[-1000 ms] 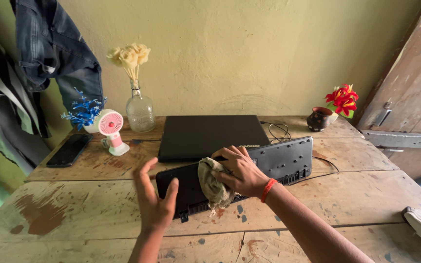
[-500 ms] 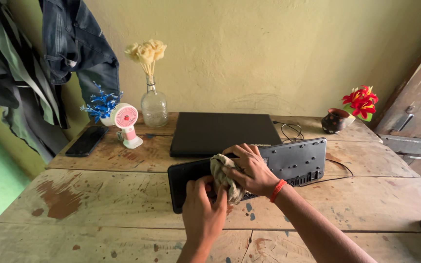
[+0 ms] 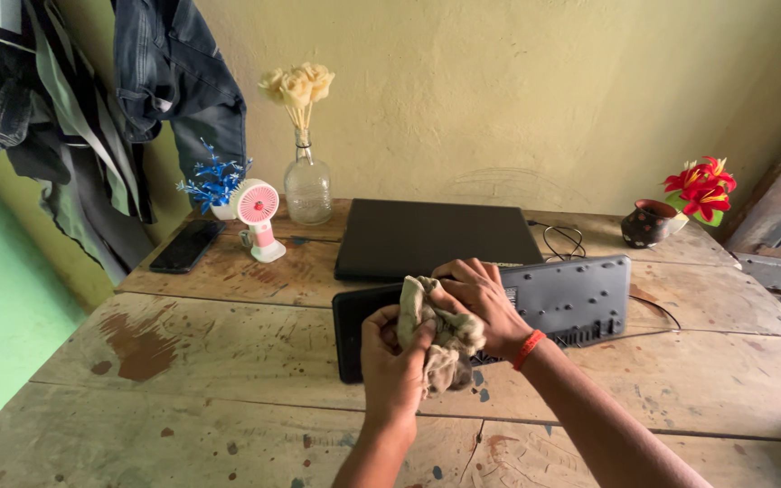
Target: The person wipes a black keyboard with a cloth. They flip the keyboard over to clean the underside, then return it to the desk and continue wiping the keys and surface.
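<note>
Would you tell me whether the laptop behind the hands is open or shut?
Shut: the laptop lies flat on the table, lid down, no screen showing.

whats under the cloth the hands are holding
The cloth sits over a black keyboard lying underside up on the wooden table. Both the left hand and right hand grip it. The keyboard's middle is covered.
</note>
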